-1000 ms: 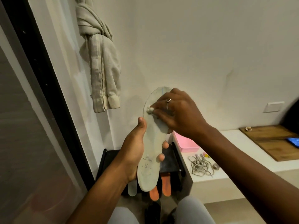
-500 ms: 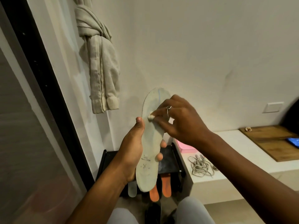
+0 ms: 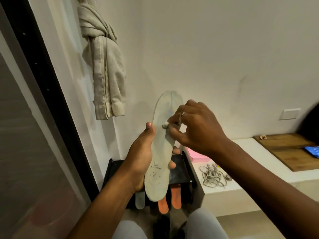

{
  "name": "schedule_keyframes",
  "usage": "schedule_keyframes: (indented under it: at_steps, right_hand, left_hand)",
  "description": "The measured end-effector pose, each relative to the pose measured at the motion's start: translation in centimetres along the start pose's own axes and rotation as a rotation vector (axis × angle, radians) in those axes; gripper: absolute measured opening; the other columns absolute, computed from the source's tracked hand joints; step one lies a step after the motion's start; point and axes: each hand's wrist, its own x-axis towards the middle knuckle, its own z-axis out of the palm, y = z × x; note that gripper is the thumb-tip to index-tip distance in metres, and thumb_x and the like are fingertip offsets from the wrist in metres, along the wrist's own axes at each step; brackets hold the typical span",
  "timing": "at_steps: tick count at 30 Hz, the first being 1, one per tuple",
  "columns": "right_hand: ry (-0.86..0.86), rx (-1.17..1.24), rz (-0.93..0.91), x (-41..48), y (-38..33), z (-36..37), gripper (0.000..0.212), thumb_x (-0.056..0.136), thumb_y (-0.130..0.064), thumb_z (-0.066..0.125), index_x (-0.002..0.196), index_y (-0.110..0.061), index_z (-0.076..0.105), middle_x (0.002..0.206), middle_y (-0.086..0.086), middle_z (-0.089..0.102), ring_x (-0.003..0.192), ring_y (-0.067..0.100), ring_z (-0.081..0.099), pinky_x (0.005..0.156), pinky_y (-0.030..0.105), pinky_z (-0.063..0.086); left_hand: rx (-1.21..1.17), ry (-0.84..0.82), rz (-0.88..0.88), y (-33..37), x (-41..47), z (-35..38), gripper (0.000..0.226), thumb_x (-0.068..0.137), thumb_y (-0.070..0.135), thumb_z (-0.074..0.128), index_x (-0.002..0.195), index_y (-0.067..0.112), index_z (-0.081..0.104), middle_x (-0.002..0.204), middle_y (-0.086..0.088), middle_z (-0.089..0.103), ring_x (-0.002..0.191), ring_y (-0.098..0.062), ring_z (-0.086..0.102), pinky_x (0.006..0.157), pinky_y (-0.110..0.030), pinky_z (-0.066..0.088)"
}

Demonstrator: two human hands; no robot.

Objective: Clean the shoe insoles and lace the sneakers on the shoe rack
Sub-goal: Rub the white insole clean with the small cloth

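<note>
**Wiping stroke slides down the insole**

Over the last second the small white wad (image 3: pixel 165 125) pinched in the fingertips of the right hand (image 3: pixel 198 128) has moved from the upper left edge of the long pale grey foam insole (image 3: pixel 159 163) down and in toward its middle. The left hand (image 3: pixel 139 163) has kept its clamp on the insole's lower half, thumb on the near edge and fingers wrapped round behind, holding it upright in front of the wall. This looks like one stroke of the cleaning, with the heel end and its printed marks probably yet to be wiped.

Lacing appears not to have started: the tangled grey shoelaces (image 3: pixel 213 175) lie loose on the white ledge (image 3: pixel 250 169) just right of the black shoe rack (image 3: pixel 179 168).

Whether the wad is cloth, tissue or cotton cannot be told. The insole and left forearm cover much of the rack. Only the ends of two orange insoles (image 3: pixel 176 197) and another pale one (image 3: pixel 139 200) poke out below. No sneaker is clearly visible, and the dark shape between the knees is too dim to identify.
</note>
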Motion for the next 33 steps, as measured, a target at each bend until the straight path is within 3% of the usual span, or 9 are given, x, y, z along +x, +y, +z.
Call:
schedule_keyframes:
  at_steps: [3, 7, 12, 16, 18, 22, 24, 27, 33]
  right_hand:
    - [0.046, 0.022, 0.061, 0.2, 0.0, 0.1, 0.021, 0.086, -0.032, 0.065, 0.083, -0.015, 0.078, 0.076, -0.005, 0.067, 0.074, 0.014, 0.049, 0.067, 0.037, 0.046]
    - [-0.157, 0.17, -0.138, -1.1, -2.3, 0.2, 0.016, 0.087, -0.031, 0.072, 0.083, -0.016, 0.077, 0.077, -0.004, 0.068, 0.074, 0.016, 0.055, 0.07, 0.035, 0.046]
    - [0.142, 0.082, 0.129, 0.9, 0.8, 0.7, 0.018, 0.087, -0.03, 0.071, 0.085, -0.014, 0.077, 0.082, -0.001, 0.069, 0.077, 0.018, 0.054, 0.066, 0.044, 0.049]
    - [0.001, 0.323, -0.014, -0.2, -0.9, 1.1, 0.021, 0.091, -0.032, 0.072, 0.092, -0.013, 0.079, 0.089, -0.004, 0.072, 0.084, 0.016, 0.058, 0.07, 0.034, 0.05]
    - [-0.025, 0.289, -0.07, -0.3, -0.8, 1.2, 0.019, 0.092, -0.032, 0.073, 0.093, -0.014, 0.08, 0.089, -0.004, 0.072, 0.083, 0.015, 0.058, 0.071, 0.035, 0.049]
    - [0.183, 0.156, 0.153, 1.4, 1.8, 1.0, 0.019, 0.092, -0.034, 0.073, 0.097, -0.016, 0.08, 0.09, -0.003, 0.072, 0.083, 0.016, 0.054, 0.071, 0.043, 0.049]
    - [0.147, 0.227, 0.128, 1.1, 1.1, 1.1, 0.017, 0.091, -0.031, 0.075, 0.097, -0.016, 0.08, 0.092, -0.003, 0.072, 0.086, 0.015, 0.057, 0.072, 0.04, 0.05]
    - [-0.007, 0.357, -0.057, -0.4, -1.6, 1.2, 0.018, 0.091, -0.029, 0.074, 0.099, -0.014, 0.08, 0.095, -0.002, 0.073, 0.091, 0.017, 0.063, 0.073, 0.035, 0.053]
    - [-0.034, 0.428, -0.091, -0.7, -2.6, 1.5, 0.017, 0.09, -0.028, 0.076, 0.101, -0.015, 0.081, 0.096, -0.005, 0.074, 0.089, 0.014, 0.063, 0.073, 0.035, 0.052]
  left_hand:
    - [0.014, 0.0, 0.019, -0.1, -0.1, 0.1, 0.065, 0.1, 0.062, 0.022, 0.127, 0.02, 0.064, 0.097, -0.021, 0.069, 0.063, -0.024, 0.064, 0.054, -0.034, 0.054]
    - [-0.03, 0.046, 0.006, -0.3, 0.2, -0.2, 0.066, 0.099, 0.063, 0.027, 0.127, 0.017, 0.065, 0.095, -0.021, 0.066, 0.066, -0.029, 0.064, 0.06, -0.039, 0.056]
    - [0.011, -0.043, -0.015, -0.2, 0.0, 0.3, 0.069, 0.096, 0.065, 0.023, 0.127, 0.018, 0.063, 0.095, -0.022, 0.066, 0.062, -0.025, 0.06, 0.054, -0.032, 0.052]
    - [-0.033, -0.007, -0.017, -0.1, 0.0, -0.2, 0.067, 0.097, 0.066, 0.026, 0.125, 0.018, 0.065, 0.09, -0.019, 0.068, 0.06, -0.026, 0.061, 0.053, -0.034, 0.051]
    - [-0.037, -0.002, -0.015, 0.0, 0.1, -0.4, 0.068, 0.098, 0.066, 0.026, 0.125, 0.018, 0.066, 0.09, -0.018, 0.069, 0.059, -0.026, 0.062, 0.052, -0.033, 0.051]
    - [-0.009, -0.061, -0.017, -0.1, -0.1, 0.2, 0.072, 0.098, 0.065, 0.021, 0.124, 0.015, 0.066, 0.098, -0.023, 0.065, 0.061, -0.024, 0.062, 0.054, -0.031, 0.052]
    - [-0.008, -0.028, 0.003, -0.3, 0.0, 0.0, 0.068, 0.1, 0.061, 0.022, 0.126, 0.015, 0.064, 0.103, -0.021, 0.071, 0.069, -0.024, 0.07, 0.056, -0.035, 0.057]
    - [-0.105, 0.047, 0.005, -0.2, 0.6, -0.7, 0.064, 0.101, 0.061, 0.029, 0.134, 0.017, 0.062, 0.121, -0.018, 0.071, 0.105, -0.034, 0.071, 0.085, -0.053, 0.058]
    - [-0.345, 0.066, 0.021, 0.0, 0.6, -0.7, 0.067, 0.103, 0.06, 0.028, 0.116, 0.014, 0.076, 0.107, -0.014, 0.074, 0.094, -0.026, 0.074, 0.078, -0.034, 0.062]
